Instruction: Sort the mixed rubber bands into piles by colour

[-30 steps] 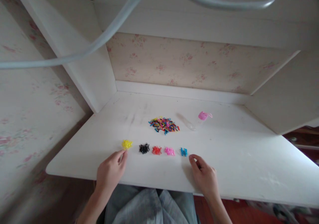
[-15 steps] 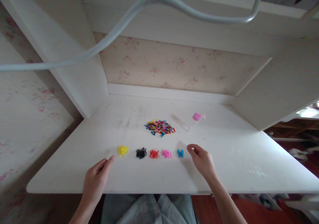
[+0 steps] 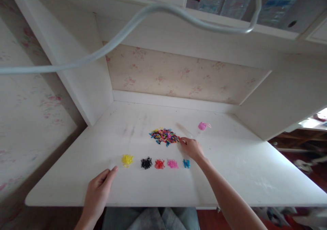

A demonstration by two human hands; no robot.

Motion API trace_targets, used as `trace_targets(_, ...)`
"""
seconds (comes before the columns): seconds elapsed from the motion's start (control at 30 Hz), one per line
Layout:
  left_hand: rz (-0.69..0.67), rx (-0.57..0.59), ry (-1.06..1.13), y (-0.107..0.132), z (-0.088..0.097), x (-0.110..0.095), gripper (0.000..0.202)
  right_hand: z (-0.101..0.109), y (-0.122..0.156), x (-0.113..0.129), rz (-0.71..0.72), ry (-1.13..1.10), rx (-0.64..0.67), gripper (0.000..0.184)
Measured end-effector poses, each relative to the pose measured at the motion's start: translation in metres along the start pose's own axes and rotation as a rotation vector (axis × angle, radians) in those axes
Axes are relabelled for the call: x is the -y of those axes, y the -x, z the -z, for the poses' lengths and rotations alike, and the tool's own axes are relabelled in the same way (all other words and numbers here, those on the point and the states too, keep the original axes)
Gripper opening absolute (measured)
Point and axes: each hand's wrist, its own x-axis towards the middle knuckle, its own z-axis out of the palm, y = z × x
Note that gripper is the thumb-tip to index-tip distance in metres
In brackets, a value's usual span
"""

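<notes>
A mixed heap of small coloured rubber bands [image 3: 165, 136] lies mid-desk. My right hand [image 3: 192, 148] is at the heap's right edge, thumb and fingertips pinched together by a red band; what is between them is too small to tell. Nearer me runs a row of sorted piles: yellow bands [image 3: 127, 160], black bands [image 3: 146, 163], red bands [image 3: 159, 164], pink bands [image 3: 172, 164] and a smaller pile of blue bands [image 3: 186, 163]. My left hand [image 3: 98, 187] rests at the desk's front left, curled closed with the thumb on top, just left of the yellow pile.
Behind the right hand stands a pink-topped item [image 3: 202, 125] with a loop; a clear object beside it is partly hidden. A pale cable [image 3: 163, 7] hangs across the upper view. Plastic bottles [image 3: 236, 0] fill the shelf above. Side panels flank the white desk [image 3: 84, 155].
My right hand has moved forward and left, from beside the blue pile to the mixed heap. The left hand stays put. The view has tilted up slightly, showing more bottles.
</notes>
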Motion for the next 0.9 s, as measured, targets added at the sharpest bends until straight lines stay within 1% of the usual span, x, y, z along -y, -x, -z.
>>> trace_targets(0.1,0.069,0.075,0.081,-0.001,0.000,0.002,0.047,0.000,0.000,0.002,0.016,0.023,-0.016,0.036)
trace_targets(0.3,0.067,0.075,0.047,0.000,0.001,-0.003,0.048,0.004,0.002,0.000,-0.038,0.031,-0.078,0.037)
trace_targets(0.37,0.061,0.073,0.034,0.001,0.001,-0.005,0.048,0.007,0.008,0.000,-0.062,0.018,-0.109,0.038)
trace_targets(0.43,0.056,0.071,0.023,0.001,0.001,-0.007,0.047,0.009,0.022,0.003,-0.075,0.000,-0.137,0.038)
trace_targets(0.53,0.045,0.081,0.006,0.002,0.000,-0.008,0.047,0.008,0.054,0.019,-0.042,-0.059,-0.151,0.037)
trace_targets(0.6,0.037,0.085,-0.004,0.002,0.000,-0.008,0.046,0.004,0.080,0.036,0.051,-0.155,-0.137,0.036)
trace_targets(0.7,0.024,0.082,-0.027,0.003,-0.001,-0.007,0.046,-0.006,0.110,0.060,0.171,-0.156,-0.118,0.035)
trace_targets(0.8,0.005,0.082,-0.051,0.004,-0.002,-0.005,0.046,-0.015,0.122,0.077,0.215,-0.082,-0.107,0.033)
trace_targets(0.9,-0.014,0.087,-0.068,0.003,-0.002,-0.002,0.046,-0.020,0.120,0.084,0.230,-0.018,-0.137,0.030)
